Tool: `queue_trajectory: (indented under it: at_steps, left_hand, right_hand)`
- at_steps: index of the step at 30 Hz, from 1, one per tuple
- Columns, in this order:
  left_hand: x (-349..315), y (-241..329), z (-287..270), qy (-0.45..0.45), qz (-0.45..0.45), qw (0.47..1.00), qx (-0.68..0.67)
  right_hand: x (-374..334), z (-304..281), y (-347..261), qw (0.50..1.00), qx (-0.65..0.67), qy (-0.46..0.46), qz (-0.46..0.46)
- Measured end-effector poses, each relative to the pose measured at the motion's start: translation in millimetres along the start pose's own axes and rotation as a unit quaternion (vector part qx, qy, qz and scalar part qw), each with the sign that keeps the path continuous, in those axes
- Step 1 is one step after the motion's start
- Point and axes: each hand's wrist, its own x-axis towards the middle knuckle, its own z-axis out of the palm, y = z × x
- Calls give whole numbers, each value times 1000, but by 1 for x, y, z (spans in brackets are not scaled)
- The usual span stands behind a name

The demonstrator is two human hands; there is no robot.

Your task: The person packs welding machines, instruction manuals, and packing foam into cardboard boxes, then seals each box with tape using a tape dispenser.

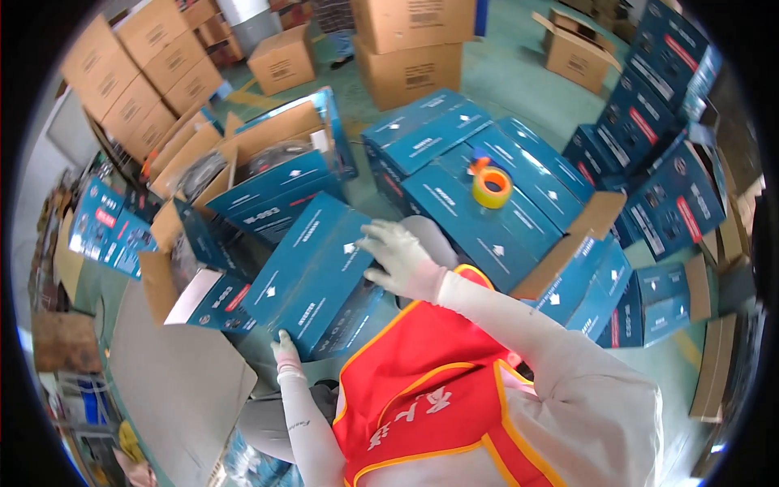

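A closed teal carton [307,264] with white arrows and a taped top seam lies in front of me, slightly tilted. My left hand [286,355], in a pale glove, grips its near left corner, part of the fingers hidden by the box. Along the right end of the same carton, my right hand [399,258] rests with spread fingers touching its edge. Just left of it stands an open teal carton [213,299] with its flaps up. Behind is a larger open carton [276,191] with dark, plastic-wrapped contents.
Closed teal cartons [464,213] stand to the right, with an orange-yellow tape roll [491,188] on top. More teal boxes [649,97] are stacked at far right. Brown cartons [418,73] stand at the back. A grey-brown cardboard sheet [166,373] lies at left.
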Motion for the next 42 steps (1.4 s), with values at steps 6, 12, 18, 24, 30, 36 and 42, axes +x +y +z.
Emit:
queue_trajectory:
  at_steps: [6, 12, 18, 24, 30, 36, 42]
  left_hand:
    - [-30, 3, 6, 27, 30, 998, -40]
    - [-82, 71, 21, 49, 2, 993, -107]
    - [-91, 81, 30, 185, 247, 911, 273]
    - [-135, 153, 60, -101, 281, 954, -36]
    - [-175, 280, 117, -305, 152, 901, -268]
    - [-149, 299, 113, -234, 84, 867, -431]
    - [-38, 161, 66, -16, 105, 950, -294]
  right_hand:
    - [-83, -85, 90, 957, -67, 99, 266]
    - [-111, -122, 213, 881, -194, 171, 396]
    - [-53, -115, 259, 818, -97, -57, 563]
    - [-25, -104, 273, 879, -74, -31, 470]
    - [72, -64, 139, 950, 103, 71, 288]
    - [75, 16, 54, 977, 174, 19, 120]
    - [81, 35, 106, 991, 43, -117, 51]
